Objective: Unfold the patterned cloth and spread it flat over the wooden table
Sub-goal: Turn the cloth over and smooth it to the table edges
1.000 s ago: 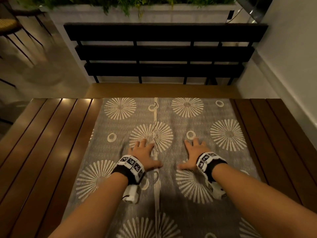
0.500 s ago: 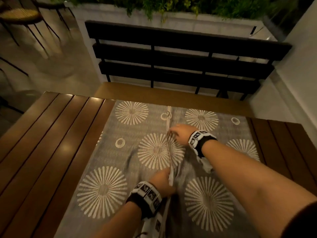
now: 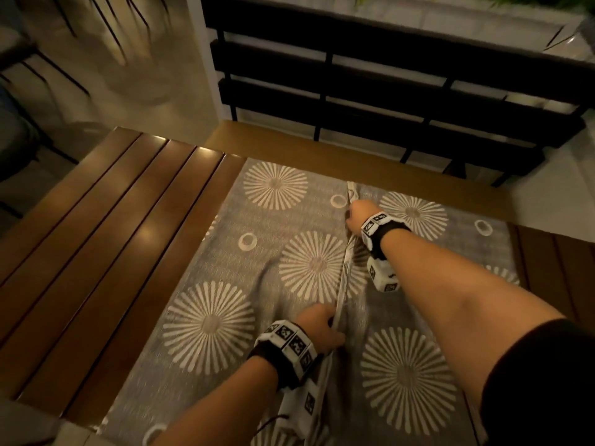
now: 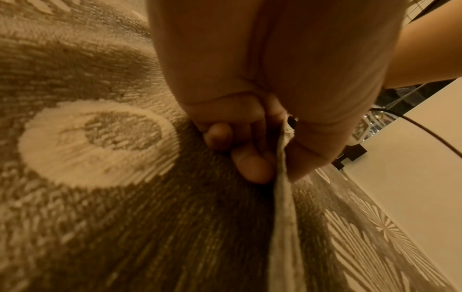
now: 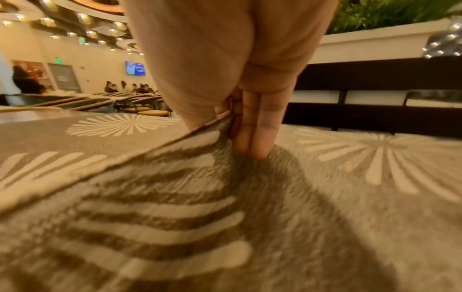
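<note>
A grey patterned cloth (image 3: 257, 252) with pale starburst circles lies folded on the wooden table (image 3: 106, 239). Its two pale hemmed edges (image 3: 343, 278) meet in a line down the middle. My left hand (image 3: 318, 326) pinches a hemmed edge (image 4: 282, 197) near me, thumb against curled fingers (image 4: 252, 168). My right hand (image 3: 359, 214) pinches the same line of edge farther away, and the wrist view shows the cloth (image 5: 175, 197) lifted into a ridge between thumb and fingers (image 5: 252, 130). Bare slats show left and right of the cloth.
A dark slatted bench (image 3: 386, 101) with a wooden seat (image 3: 322, 149) stands beyond the table's far edge, under a white planter (image 3: 450, 17). A pale wall (image 3: 563, 188) is at the right. Chair legs (image 3: 64, 53) stand on the floor at the far left.
A second ago both hands lay flat on the cloth. They have since closed on the middle hem, right hand reaching farther away, left hand nearer, and the edge is lifted.
</note>
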Tool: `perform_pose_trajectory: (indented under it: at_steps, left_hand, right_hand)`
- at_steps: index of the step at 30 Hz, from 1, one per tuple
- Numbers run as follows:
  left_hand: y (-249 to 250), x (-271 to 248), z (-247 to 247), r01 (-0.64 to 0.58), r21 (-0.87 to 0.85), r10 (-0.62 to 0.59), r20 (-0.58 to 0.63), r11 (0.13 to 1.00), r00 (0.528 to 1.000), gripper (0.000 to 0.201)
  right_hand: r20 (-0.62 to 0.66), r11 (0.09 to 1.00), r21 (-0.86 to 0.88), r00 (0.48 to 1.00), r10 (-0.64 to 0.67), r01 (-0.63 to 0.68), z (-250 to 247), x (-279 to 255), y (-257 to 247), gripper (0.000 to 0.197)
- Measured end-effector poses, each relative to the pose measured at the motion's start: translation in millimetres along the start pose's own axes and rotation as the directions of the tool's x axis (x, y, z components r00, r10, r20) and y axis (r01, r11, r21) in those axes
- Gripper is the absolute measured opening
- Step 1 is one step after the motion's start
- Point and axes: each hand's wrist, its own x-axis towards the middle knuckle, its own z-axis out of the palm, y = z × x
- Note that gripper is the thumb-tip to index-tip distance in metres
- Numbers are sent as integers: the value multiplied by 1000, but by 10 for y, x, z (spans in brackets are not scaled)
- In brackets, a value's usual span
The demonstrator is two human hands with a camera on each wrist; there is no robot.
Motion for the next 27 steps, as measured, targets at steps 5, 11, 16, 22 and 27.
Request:
perform_pose_trajectory:
  at_steps: [5, 11, 16, 22, 27]
  left_hand:
    - [157, -128, 32, 24, 33, -23, -27, 999, 999, 8]
    - [448, -286, 261, 148, 101, -132, -148, 984, 980, 11]
    - [808, -626, 1021, 176, 169, -159, -106, 970, 981, 24]
    - [1695, -781, 2063, -57, 42, 55, 44, 998, 998, 40]
    - [2456, -579, 2779, -247, 27, 235, 229, 969, 945, 51]
  right_hand:
    - [-66, 998, -62, 998, -24, 20, -189, -204, 270, 27]
    - [-126, 988, -138, 988, -91, 73, -222, -435, 962, 37]
    - [-227, 947, -295, 954, -198, 126, -227, -766, 1643, 27]
    - [-303, 948, -299, 931, -202, 108, -151, -1063, 2631, 29]
    - [-257, 990, -138, 966, 0, -37, -51, -1235, 3549, 31]
